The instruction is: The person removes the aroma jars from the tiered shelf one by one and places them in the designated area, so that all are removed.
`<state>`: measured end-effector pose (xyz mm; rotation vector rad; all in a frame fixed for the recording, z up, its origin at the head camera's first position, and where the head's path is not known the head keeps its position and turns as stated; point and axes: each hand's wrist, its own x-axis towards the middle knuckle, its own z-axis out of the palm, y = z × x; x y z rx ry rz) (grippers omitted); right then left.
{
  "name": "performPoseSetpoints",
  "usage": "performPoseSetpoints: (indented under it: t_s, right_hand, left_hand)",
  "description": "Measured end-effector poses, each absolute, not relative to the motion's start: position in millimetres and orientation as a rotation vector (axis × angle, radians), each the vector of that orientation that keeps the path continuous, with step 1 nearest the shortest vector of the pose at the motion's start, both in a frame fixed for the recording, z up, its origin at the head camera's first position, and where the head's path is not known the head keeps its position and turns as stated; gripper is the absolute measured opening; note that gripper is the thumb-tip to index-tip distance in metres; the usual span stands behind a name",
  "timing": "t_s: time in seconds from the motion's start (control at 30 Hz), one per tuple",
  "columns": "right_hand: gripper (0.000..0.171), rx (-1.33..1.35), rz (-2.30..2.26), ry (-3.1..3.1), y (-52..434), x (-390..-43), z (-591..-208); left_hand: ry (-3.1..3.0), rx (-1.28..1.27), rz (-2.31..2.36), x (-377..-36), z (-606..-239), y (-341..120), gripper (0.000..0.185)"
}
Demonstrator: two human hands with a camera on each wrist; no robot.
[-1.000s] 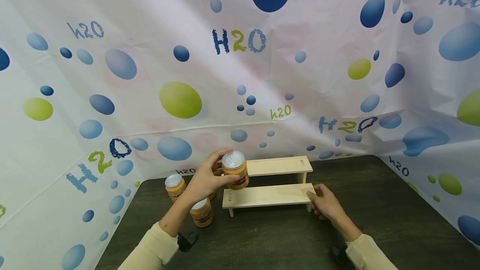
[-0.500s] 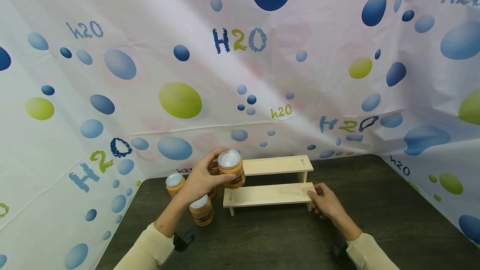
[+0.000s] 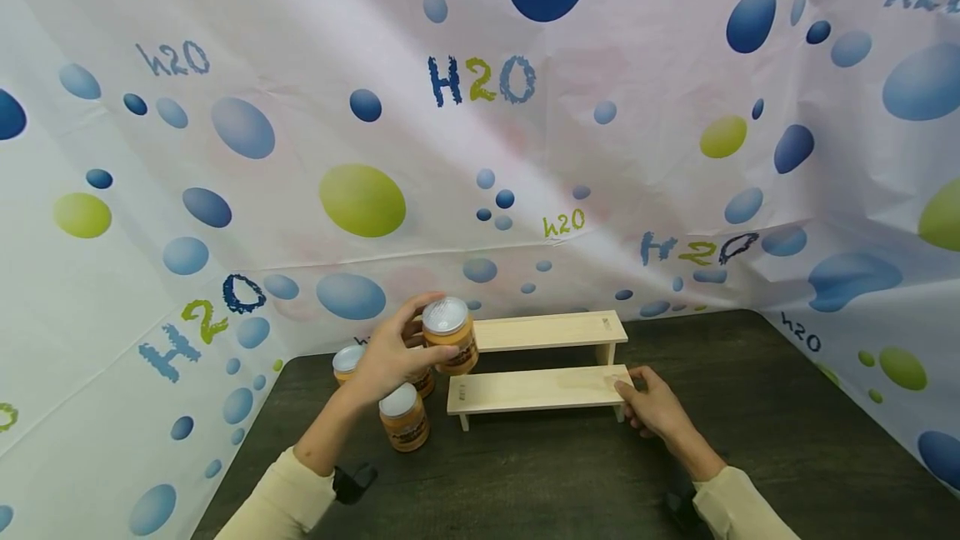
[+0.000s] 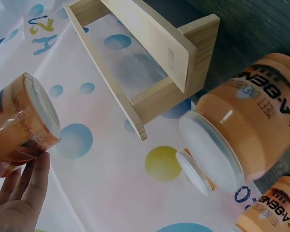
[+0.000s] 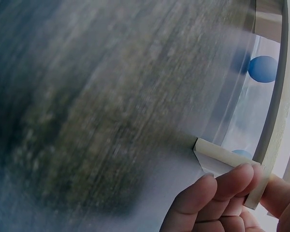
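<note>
My left hand (image 3: 386, 363) grips an orange jar (image 3: 452, 342) with a silvery-white lid, lifted off the table left of a pale wooden two-tier stand (image 3: 536, 391). In the left wrist view, the fingers (image 4: 31, 186) curl against the lower side of that jar (image 4: 14, 123). At the right end of the stand's lower tier, my right hand (image 3: 654, 407) pinches the board, thumb on top. The right wrist view shows fingertips (image 5: 241, 176) on the underside of the board (image 5: 275, 116). Below and behind my left hand stand more such jars, the nearest one (image 3: 406, 423) upright.
Partly hidden by my left arm are a jar (image 3: 346, 362) at the back left and another (image 3: 424, 383) beside the stand. The dark wood table (image 3: 525, 482) ends at a white printed sheet (image 3: 450, 148) hung behind and along both sides.
My left hand has moved left with the jar, away from the stand and closer to the other jars. The right hand keeps its place on the lower board.
</note>
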<state>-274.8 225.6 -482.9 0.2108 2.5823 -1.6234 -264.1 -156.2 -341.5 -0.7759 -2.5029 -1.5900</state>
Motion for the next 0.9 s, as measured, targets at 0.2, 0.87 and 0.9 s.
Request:
performPoseSetpoints:
  t_s: [0.2,0.87,0.9]
  right_hand:
    - [0.039,0.207,-1.622,2.579,226,-274,-482]
    - [0.04,0.185,-1.613,2.575,227,-275,-482]
    - [0.041,0.182,-1.612,2.576,228,-276,-482]
  left_hand:
    - [-2.477,-0.772,-1.579,-264,-342,-163,0.075]
    - [-2.507,-0.695,-1.564,-261,-342,-185,0.076]
    - [-2.506,-0.689,-1.56,-260,-343,-186,0.076]
